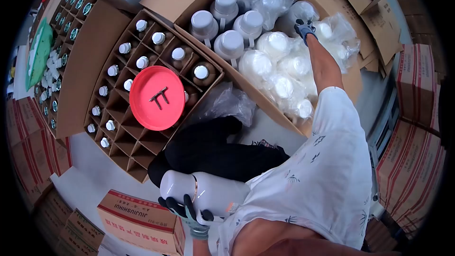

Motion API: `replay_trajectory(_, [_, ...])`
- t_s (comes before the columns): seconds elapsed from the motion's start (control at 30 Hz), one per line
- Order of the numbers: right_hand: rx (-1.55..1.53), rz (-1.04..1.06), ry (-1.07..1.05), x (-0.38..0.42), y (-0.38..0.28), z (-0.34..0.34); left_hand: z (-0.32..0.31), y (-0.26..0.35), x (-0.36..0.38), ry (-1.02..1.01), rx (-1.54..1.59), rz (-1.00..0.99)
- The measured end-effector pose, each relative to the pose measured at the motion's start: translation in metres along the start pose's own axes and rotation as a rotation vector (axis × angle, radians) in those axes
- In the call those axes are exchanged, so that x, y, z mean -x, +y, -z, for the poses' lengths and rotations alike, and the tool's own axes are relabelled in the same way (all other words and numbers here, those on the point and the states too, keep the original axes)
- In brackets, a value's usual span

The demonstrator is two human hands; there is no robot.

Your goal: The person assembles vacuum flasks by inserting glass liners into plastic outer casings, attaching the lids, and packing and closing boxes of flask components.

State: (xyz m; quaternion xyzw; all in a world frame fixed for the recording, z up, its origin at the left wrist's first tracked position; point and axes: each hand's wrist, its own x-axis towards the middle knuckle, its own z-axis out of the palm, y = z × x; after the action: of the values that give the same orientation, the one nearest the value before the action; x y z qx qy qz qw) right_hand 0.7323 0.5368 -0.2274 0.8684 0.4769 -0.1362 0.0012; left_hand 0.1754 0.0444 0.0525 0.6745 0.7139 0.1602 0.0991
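Observation:
My left hand [193,215], in a grey glove with dark fingertips, is closed round the handle side of a pale lilac thermos jug [220,192]. The jug lies on its side against my shirt, with a copper-coloured band near its lid. My right hand [305,29], gloved too, reaches into a large cardboard box [265,97]. Its fingers are apart on a plastic-bagged thermos jug [296,14]; the underside of the hand is hidden. Unwrapped grey jugs [225,7] and several white bagged jugs [279,66] stand in that box.
A divided carton [137,135] of white-capped bottles stands left of the box. On it lies a red round lid [156,111] with dark small pieces. Another divided carton [76,14] is farther left. Printed cartons [140,215] and flattened cardboard [374,9] are around me.

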Motion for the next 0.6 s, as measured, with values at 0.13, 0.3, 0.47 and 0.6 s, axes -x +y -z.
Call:
replay_trajectory(0.13, [-0.33,0.174,0.002,-0.008,0.002,0.017,0.023,-0.048,0.033,-0.202,-0.041,-0.075])
replay_trajectory(0.3, [-0.808,0.537,-0.162,0.094,-0.037,0.119,0.035,-0.075,-0.028,0.089,0.057,0.264])
replay_trajectory(0.47, [-1.664,0.796,-1.093,0.206,-0.151,0.196,-0.024,-0.123,-0.128,0.146,0.577,0.187])
replay_trajectory(0.6, [-2.012,0.908,-1.545,0.307,-0.274,0.247,-0.045,-0.066,-0.226,0.031,0.632,-0.253])
